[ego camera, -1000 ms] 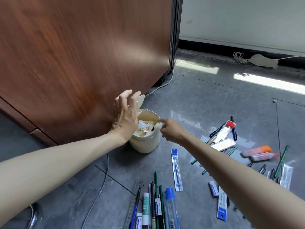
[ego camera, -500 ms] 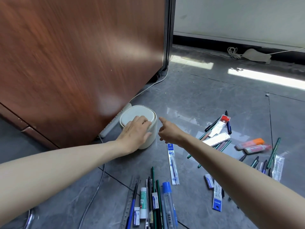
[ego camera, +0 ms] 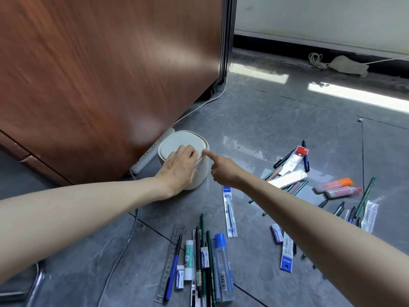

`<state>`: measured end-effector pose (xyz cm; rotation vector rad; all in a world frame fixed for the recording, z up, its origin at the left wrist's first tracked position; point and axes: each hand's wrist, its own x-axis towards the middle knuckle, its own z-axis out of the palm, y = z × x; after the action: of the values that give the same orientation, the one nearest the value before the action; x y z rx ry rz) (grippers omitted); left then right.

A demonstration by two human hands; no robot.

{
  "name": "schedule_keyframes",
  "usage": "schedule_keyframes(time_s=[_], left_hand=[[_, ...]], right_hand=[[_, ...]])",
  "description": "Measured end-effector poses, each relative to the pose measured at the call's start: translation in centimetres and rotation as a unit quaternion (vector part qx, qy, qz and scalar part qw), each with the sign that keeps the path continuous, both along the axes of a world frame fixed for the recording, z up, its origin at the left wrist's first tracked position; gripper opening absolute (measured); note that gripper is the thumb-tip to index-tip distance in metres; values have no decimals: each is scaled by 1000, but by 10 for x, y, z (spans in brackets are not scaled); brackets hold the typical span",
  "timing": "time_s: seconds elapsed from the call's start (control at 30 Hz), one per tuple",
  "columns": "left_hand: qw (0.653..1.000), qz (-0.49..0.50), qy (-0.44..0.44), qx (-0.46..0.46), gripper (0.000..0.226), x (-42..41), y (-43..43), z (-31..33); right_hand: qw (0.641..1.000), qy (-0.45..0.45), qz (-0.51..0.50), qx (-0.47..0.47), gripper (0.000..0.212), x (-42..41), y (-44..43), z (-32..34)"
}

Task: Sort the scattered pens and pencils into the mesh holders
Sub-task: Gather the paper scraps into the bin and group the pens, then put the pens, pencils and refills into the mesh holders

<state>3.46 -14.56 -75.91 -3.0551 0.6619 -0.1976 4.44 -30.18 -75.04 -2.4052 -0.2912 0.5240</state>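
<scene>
Pens and pencils lie scattered on the grey floor. One row [ego camera: 204,258] lies near me with a ruler [ego camera: 170,262] and a blue-capped lead tube [ego camera: 223,267]. A looser pile [ego camera: 290,173] lies to the right, beside two highlighters [ego camera: 334,187]. A packed refill [ego camera: 229,209] lies between them. A small cream bin [ego camera: 200,173] stands by the cabinet, its lid down. My left hand [ego camera: 177,168] rests on the lid and holds nothing. My right hand [ego camera: 223,169] points, its index fingertip at the lid's right edge, and holds nothing.
A tall wooden cabinet [ego camera: 99,74] stands at the left, right behind the bin. A white power strip [ego camera: 150,156] lies at its foot, and a grey cable [ego camera: 119,258] runs toward me. A coiled cord and a cloth [ego camera: 347,65] lie by the far wall.
A second ago the bin's lid was up, paper scraps showing, with my right fingers at its rim. My left hand has come down and now rests on the closed lid.
</scene>
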Motion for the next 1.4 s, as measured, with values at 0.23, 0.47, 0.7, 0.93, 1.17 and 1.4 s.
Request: schedule_keyframes(time_s=[0.23, 0.47, 0.7, 0.93, 1.17, 1.4], left_hand=[[998, -50, 8, 25, 63, 7, -40, 8], [982, -104, 149, -57, 38, -2, -139, 14], [932, -251, 263, 22, 45, -39, -275, 32], [905, -249, 315, 140, 11, -57, -293, -33], [921, -214, 324, 13, 6, -46, -259, -80], [928, -163, 313, -117, 15, -41, -232, -77]], right_hand=[[986, -7, 88, -139, 68, -6, -23, 21], [949, 51, 125, -284, 41, -39, -117, 74], [944, 121, -13, -307, 38, -105, -243, 64], [932, 178, -49, -313, 36, -147, -303, 20], [952, 159, -13, -260, 39, -140, -297, -15], [973, 98, -37, -204, 31, -115, -272, -30]])
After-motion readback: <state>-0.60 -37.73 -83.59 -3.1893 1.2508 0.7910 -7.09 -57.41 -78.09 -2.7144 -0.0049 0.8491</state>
